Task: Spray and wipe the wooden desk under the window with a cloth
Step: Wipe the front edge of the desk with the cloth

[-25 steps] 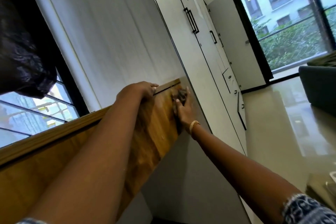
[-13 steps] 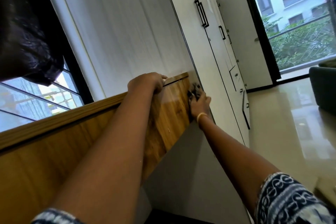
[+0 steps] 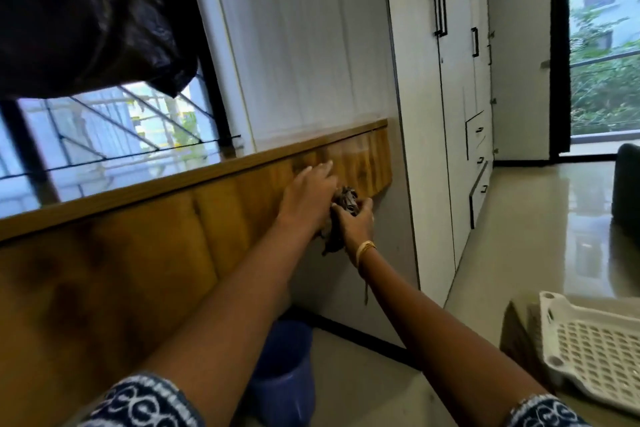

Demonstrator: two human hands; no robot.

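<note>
Nearest, two patterned blue-and-white sleeves (image 3: 145, 402) frame both bare forearms, which reach toward the far end of the counter (image 3: 138, 253). The counter is glossy, amber-brown wood with dark grain bands and a raised lip along its window side. Below its near edge stands a round blue plastic bucket (image 3: 287, 378) on the floor; to the right of the counter, a white plastic basket (image 3: 595, 347) with a perforated grid wall.

At the counter's far end, the left hand (image 3: 308, 194) lies on the wood, fingers straight and blurred, its grip loose and holding nothing. Just beside it, at the counter's front edge, the right hand (image 3: 355, 222) has its grip clamped on the cloth (image 3: 346, 201), a crumpled grey-brown wad bulging above the fingers with a ragged tail hanging below the wrist. A gold bangle (image 3: 365, 248) circles that wrist.

Beyond the counter rises a white panelled wall; left of it, a barred window (image 3: 104, 139) partly covered by crinkled black plastic (image 3: 86, 10). Right of the counter's end stand flat white cupboards (image 3: 450, 80) with slim black handles.
</note>
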